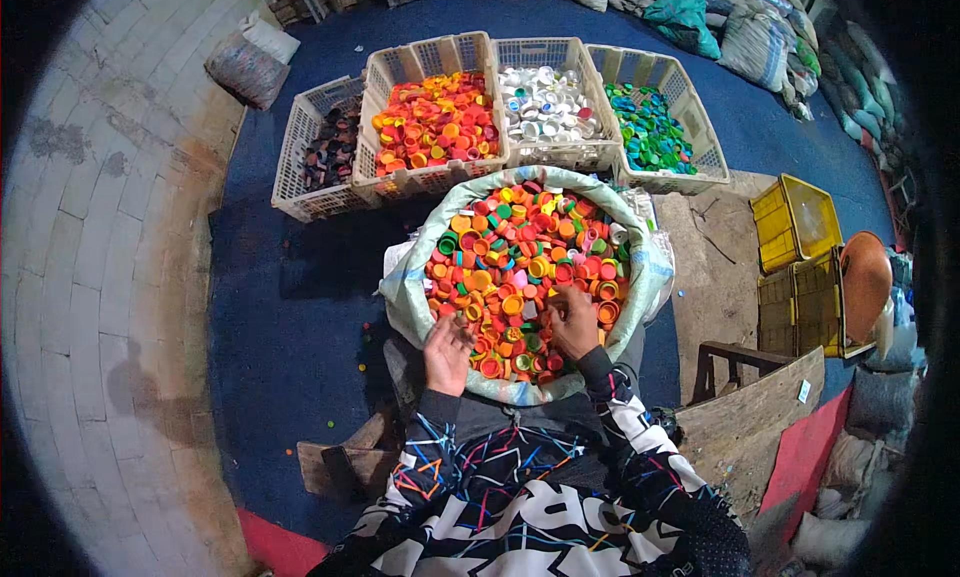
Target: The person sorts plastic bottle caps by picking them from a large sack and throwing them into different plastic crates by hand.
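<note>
An open woven plastic sack (645, 277) with a rolled rim stands between my legs, full of mixed plastic bottle caps (495, 258), mostly red and orange, some green, yellow and white. My left hand (448, 352) rests palm inward at the sack's near left side, fingers spread over the caps; no cap shows in it. On the right, my right hand (574, 323) reaches down with bent fingers among the caps; its fingertips touch a red cap, but whether it grips one is unclear.
Beyond the sack stand plastic crates of black caps (330, 146), red and orange caps (435, 119), white caps (547, 104) and green and blue caps (652, 127). Yellow crates (796, 224) and a wooden board (750, 412) are at right, filled sacks (757, 44) behind, a block wall (112, 239) at left.
</note>
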The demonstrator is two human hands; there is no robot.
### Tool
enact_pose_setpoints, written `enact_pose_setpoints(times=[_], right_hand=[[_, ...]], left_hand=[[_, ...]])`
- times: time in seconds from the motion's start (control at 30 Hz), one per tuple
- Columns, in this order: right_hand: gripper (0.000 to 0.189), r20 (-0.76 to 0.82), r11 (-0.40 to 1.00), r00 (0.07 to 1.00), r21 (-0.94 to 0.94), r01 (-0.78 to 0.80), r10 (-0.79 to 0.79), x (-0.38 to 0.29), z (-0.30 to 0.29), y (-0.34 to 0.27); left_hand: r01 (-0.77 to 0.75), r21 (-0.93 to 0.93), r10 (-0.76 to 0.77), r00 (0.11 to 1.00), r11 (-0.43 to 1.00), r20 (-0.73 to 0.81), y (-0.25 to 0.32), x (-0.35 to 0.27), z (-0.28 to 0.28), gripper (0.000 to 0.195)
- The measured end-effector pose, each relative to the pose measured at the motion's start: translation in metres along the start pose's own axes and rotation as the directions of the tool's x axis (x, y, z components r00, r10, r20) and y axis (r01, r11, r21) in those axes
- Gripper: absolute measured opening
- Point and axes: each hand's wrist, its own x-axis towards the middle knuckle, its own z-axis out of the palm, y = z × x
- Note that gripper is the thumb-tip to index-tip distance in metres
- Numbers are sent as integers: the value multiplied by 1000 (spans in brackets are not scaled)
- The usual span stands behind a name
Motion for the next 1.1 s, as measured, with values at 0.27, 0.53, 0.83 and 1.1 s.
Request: enact_pose_setpoints(times=[0.27,0.53,0.83,1.1], right_hand=[[46,248,924,924,-178,338,-291,6,30,-26],[52,287,841,920,-396,368,-267,-1,50,-21],[38,250,643,959,715,-275,132,0,9,-27],[24,460,-154,807,887,-435,371,-31,-44,-16]], left_hand=[[-29,227,40,998,973,-42,-12,-35,-6,22],[-71,373,90,995,925,-36,-20,-31,4,24],[-344,695,333,930,631,158,-34,11,25,36],[-541,832,356,806,123,472,-64,63,77,58]])
